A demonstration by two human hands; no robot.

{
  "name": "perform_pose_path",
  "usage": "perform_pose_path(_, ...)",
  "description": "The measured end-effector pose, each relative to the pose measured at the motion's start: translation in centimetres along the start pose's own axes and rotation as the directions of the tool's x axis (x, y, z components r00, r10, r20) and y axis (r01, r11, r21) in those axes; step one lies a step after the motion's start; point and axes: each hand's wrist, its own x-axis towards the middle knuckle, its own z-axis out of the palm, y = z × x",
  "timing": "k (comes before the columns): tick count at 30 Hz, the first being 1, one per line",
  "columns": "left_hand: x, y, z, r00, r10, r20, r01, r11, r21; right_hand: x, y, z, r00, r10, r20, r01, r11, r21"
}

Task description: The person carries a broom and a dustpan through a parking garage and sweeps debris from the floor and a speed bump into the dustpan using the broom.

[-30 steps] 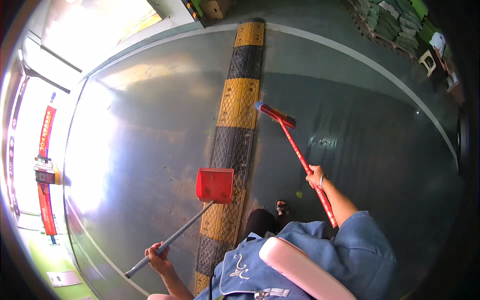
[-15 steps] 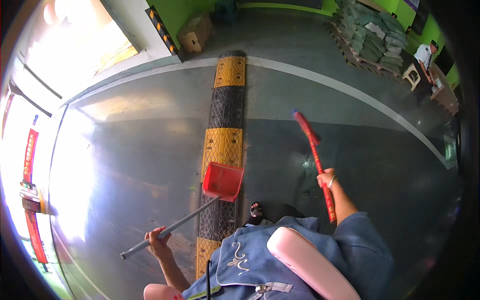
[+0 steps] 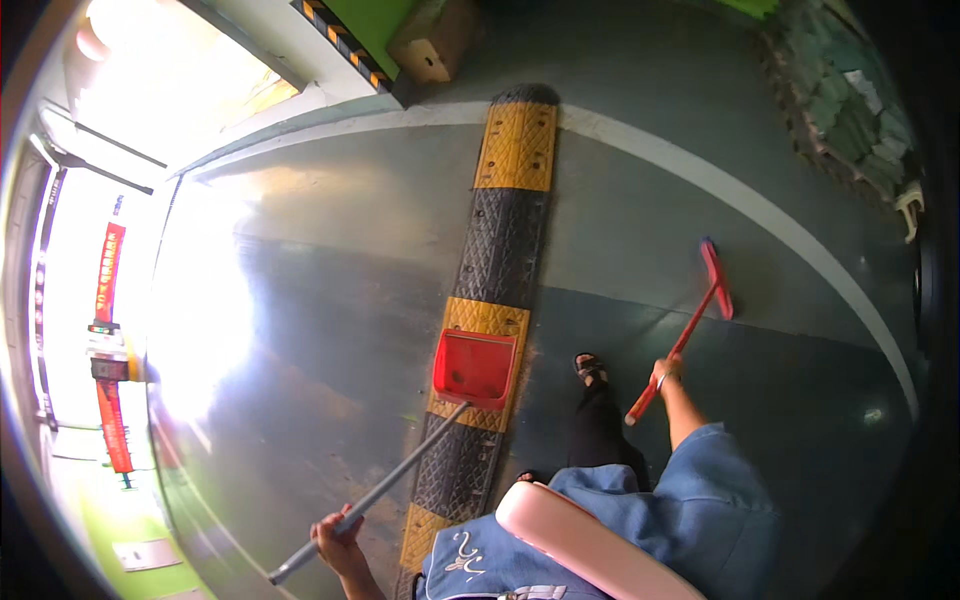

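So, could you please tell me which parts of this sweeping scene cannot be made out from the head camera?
- Upper left of the head view: glare whitens the floor, hiding any dirt there.
- Left hand: the forearm is cut off by the lower edge.
- Red dustpan: too small to tell if it holds anything.
- Red broom: bristles are seen edge-on, their floor contact unclear.
- Stacked green sacks: bent and dark at the rim.

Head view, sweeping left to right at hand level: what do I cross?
Left hand on the grey dustpan handle → red dustpan on the speed bump → sandalled foot → right hand → red broom head.
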Motion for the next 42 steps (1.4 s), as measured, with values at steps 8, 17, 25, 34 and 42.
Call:
perform_pose_path(8,-0.5,1.9,2.4,0.902,-0.108,-0.419,0.187,0.971,0.151,16.4,-20.1,14.2,0.954,-0.233,0.19,0.283,0.911,-0.301)
perform_pose_path(17,0.0,-0.6,3.4,0.803,-0.242,-0.544,0.355,0.928,0.111,18.6,-19.5,21.7,0.94,-0.214,0.266,0.337,0.706,-0.623)
perform_pose_path(25,0.1,-0.3,3.0,0.843,-0.207,-0.496,0.341,0.92,0.196,1.5,-4.8,2.0,0.825,0.254,0.505,0.474,0.176,-0.863)
perform_pose_path(34,-1.5,-3.0,-5.9,0.975,-0.052,0.217,-0.003,0.969,0.246,-11.1,11.5,-9.1,0.83,0.201,0.52,0.357,0.524,-0.773)
perform_pose_path(42,-4.8,-7.3,-7.3,0.987,-0.13,0.09,0.113,0.978,0.173,-18.5,13.1,-10.7,0.732,0.149,0.664,0.666,0.045,-0.744)
